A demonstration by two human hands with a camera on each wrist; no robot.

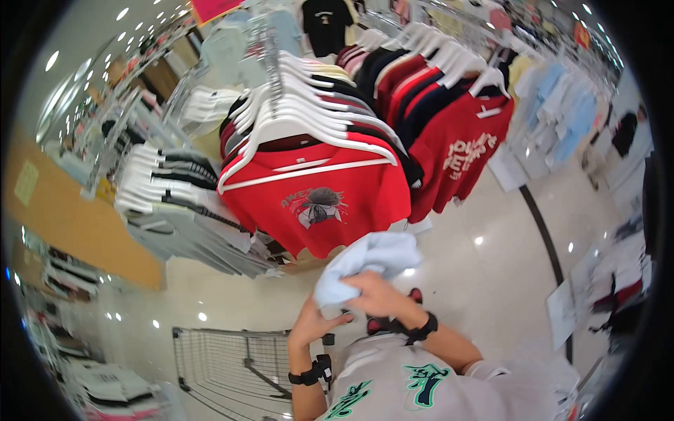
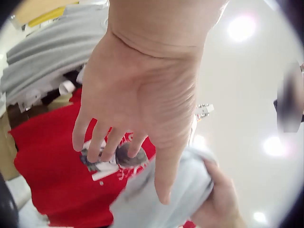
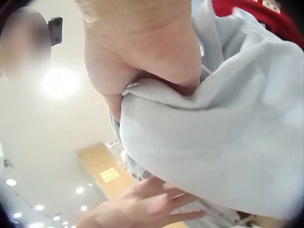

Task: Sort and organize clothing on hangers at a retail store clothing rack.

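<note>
A light blue cloth garment (image 1: 372, 254), bunched and folded, is held up in front of the body. My right hand (image 1: 379, 295) grips it, its fabric gathered between thumb and curled fingers (image 3: 190, 90). Close beside the garment is my left hand (image 1: 314, 323), with its fingers and thumb extended and spread apart. The left wrist view shows that palm (image 2: 137, 95) facing the camera, the thumb overlapping the blue cloth (image 2: 185, 190). Just beyond both hands hangs a red T-shirt (image 1: 323, 203) with a printed figure, on a white hanger (image 1: 309, 130).
More red shirts (image 1: 460, 151) hang to the right, and grey garments (image 1: 189, 231) hang to the left. A wire shopping cart (image 1: 232, 365) stands at the lower left. Pale shiny floor (image 1: 484, 259) shows on the right, with a dark stripe (image 1: 544, 231) across it.
</note>
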